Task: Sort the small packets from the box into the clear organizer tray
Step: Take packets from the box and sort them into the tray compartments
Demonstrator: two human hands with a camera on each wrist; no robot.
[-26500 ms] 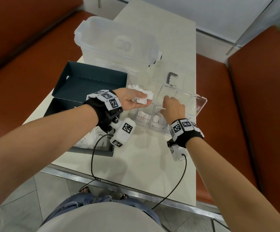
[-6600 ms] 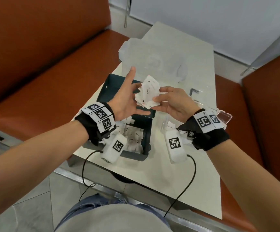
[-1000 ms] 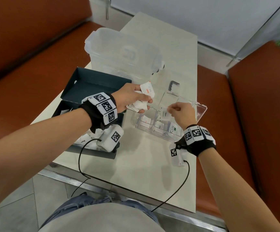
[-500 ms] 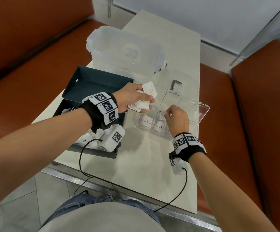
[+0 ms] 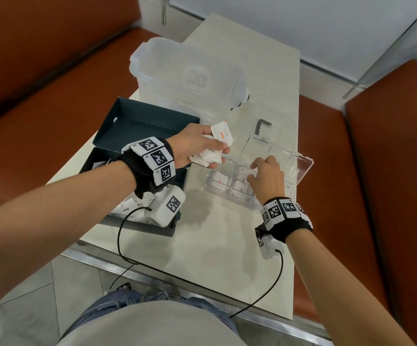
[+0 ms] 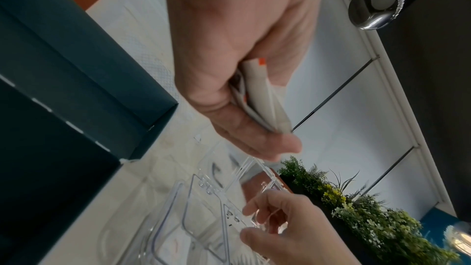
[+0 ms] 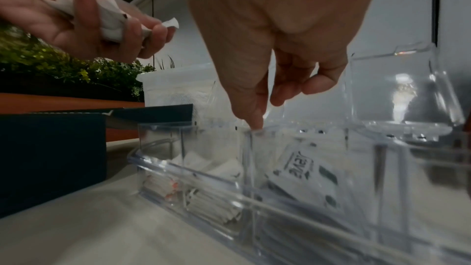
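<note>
Left hand (image 5: 192, 146) above table (image 5: 215, 245), fingers curled round bunch of packets (image 5: 211, 152), between box (image 5: 137, 136) and tray (image 5: 230, 196). Right hand (image 5: 267, 177) over tray, fingers pointing down, loosely bent, fingertip (image 7: 256, 122) on divider; nothing visibly held. Sorted packets in tray's near compartments. More packets in box.

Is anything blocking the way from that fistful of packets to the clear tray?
Nothing visible. The left hand holds the packets just beside the organizer tray, whose lid is open. The right hand is at one middle compartment; the others are uncovered.
</note>
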